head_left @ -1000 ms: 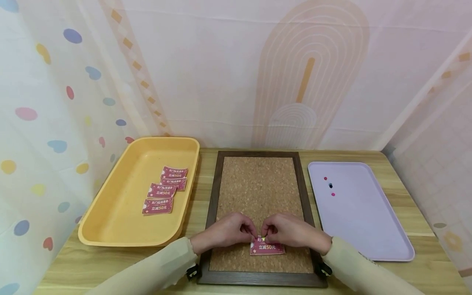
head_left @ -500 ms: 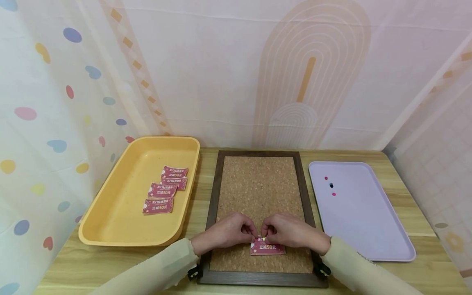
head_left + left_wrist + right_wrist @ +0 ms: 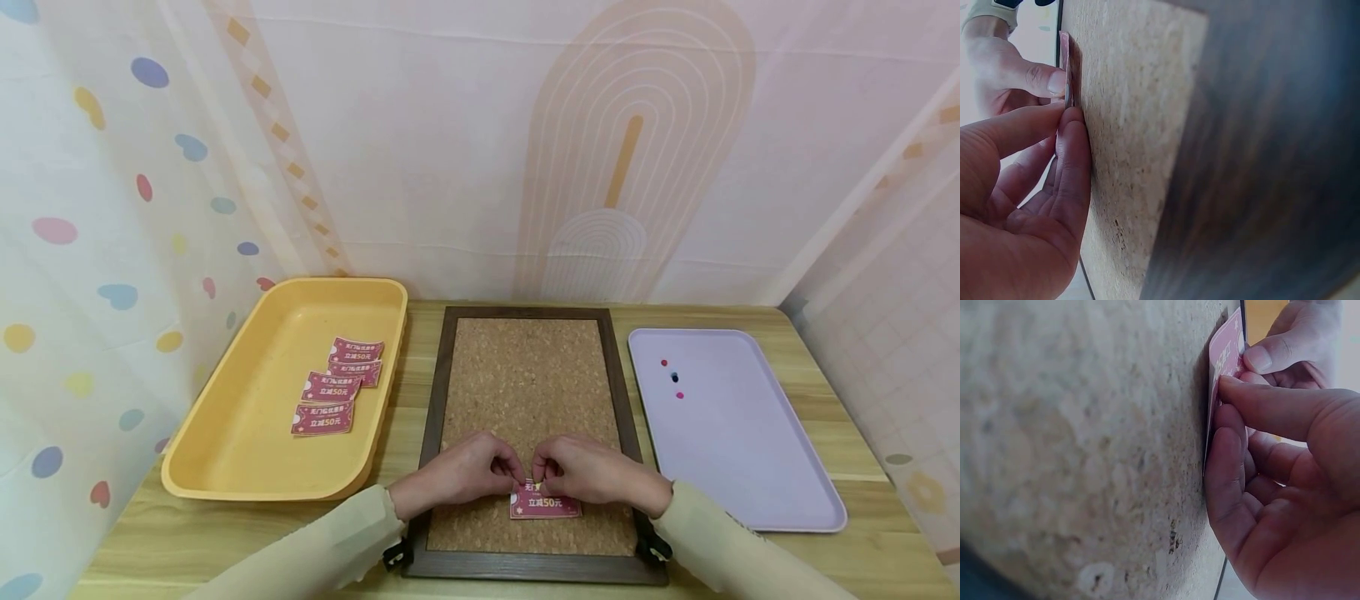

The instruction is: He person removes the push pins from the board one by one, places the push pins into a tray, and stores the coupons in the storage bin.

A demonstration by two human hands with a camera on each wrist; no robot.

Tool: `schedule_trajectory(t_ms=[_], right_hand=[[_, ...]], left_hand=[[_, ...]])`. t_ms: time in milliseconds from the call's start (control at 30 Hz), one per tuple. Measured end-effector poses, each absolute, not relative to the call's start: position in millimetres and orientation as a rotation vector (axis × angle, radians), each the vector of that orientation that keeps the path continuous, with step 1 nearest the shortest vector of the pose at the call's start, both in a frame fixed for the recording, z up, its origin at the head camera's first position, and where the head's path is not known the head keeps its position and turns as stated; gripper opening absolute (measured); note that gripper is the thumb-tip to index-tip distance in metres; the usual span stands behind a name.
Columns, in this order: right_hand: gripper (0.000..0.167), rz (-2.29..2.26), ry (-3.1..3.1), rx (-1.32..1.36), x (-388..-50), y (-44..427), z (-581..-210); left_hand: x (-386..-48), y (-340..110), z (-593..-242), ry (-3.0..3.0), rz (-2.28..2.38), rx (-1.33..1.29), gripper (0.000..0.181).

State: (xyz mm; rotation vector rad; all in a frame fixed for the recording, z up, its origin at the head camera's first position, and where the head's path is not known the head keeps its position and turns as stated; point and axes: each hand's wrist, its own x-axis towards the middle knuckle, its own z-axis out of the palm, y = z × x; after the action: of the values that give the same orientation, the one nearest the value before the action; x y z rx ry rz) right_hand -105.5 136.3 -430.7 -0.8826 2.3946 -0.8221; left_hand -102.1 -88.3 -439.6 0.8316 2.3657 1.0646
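A red printed coupon [image 3: 545, 507] lies on the lower part of a cork board [image 3: 532, 375] with a dark wooden frame. My left hand [image 3: 474, 468] pinches its upper left edge between thumb and finger; the left wrist view shows the coupon [image 3: 1066, 53] edge-on, slightly off the cork. At the coupon's top edge my right hand [image 3: 592, 471] pinches a small yellow pushpin [image 3: 537, 486], mostly covered by the fingers. In the right wrist view the coupon [image 3: 1227, 347] stands close to the cork, its far end lifted. The pin's tip is hidden.
A yellow tray [image 3: 247, 392] on the left holds several more red coupons [image 3: 322, 418]. On the right, a lilac tray [image 3: 742, 442] carries a few tiny coloured pins [image 3: 679, 396]. A patterned curtain [image 3: 450, 150] closes off the back of the wooden table [image 3: 187, 550].
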Motion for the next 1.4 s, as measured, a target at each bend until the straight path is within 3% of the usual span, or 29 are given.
schedule_trajectory(t_ms=[1400], right_hand=[[0.02, -0.813, 2.385, -0.926, -105.7, 138.2, -431.3]], left_hand=[[-101.6, -89.0, -439.4, 2.38, 1.056, 0.825, 0.007]])
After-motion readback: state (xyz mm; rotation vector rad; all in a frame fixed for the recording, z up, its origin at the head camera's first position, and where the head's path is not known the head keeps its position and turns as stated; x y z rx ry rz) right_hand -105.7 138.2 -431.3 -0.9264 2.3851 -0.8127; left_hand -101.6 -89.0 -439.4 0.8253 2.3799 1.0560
